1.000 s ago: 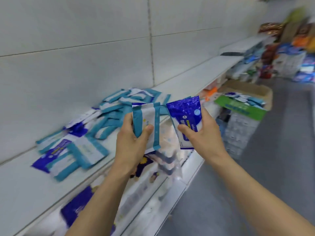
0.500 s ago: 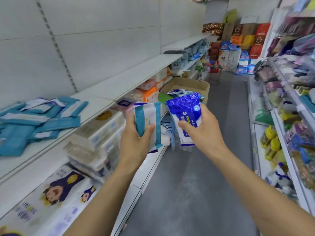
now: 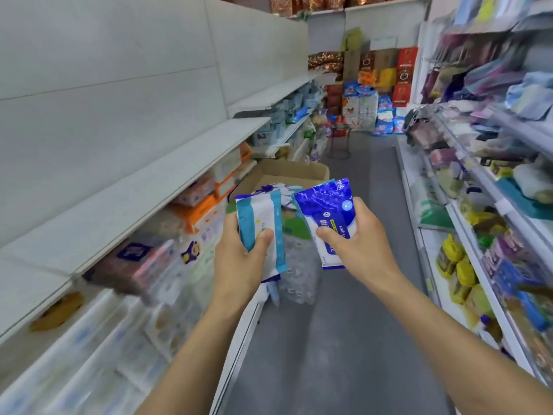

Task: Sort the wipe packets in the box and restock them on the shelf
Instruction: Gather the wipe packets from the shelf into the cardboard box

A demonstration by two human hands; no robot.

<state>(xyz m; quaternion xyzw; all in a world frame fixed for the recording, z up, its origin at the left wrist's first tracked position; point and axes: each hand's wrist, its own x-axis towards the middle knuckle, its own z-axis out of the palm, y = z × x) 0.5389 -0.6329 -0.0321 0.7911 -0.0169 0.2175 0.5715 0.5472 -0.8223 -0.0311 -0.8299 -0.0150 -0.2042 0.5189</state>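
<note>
My left hand (image 3: 242, 259) grips a teal-and-white wipe packet (image 3: 263, 217), with more packet edges showing below it. My right hand (image 3: 356, 244) grips a dark blue wipe packet (image 3: 326, 208) with a white lower half, thumb across its front. Both packets are held upright at chest height over the aisle. Just beyond them stands the open cardboard box (image 3: 302, 170), with several wipe packets (image 3: 276, 188) visible inside. The white shelf (image 3: 155, 187) runs along my left, bare on top in this view.
Stocked lower shelves (image 3: 191, 223) line the left, and full product shelves (image 3: 478, 205) line the right. A wrapped pack of goods (image 3: 299, 274) sits under the box. Grey aisle floor (image 3: 344, 339) runs ahead to stacked goods (image 3: 368, 100) and a small stool (image 3: 339, 142).
The view has swung right, from the shelf's pile of sorted packets to straight down the aisle toward the box. Both hands keep the same hold on their packets.
</note>
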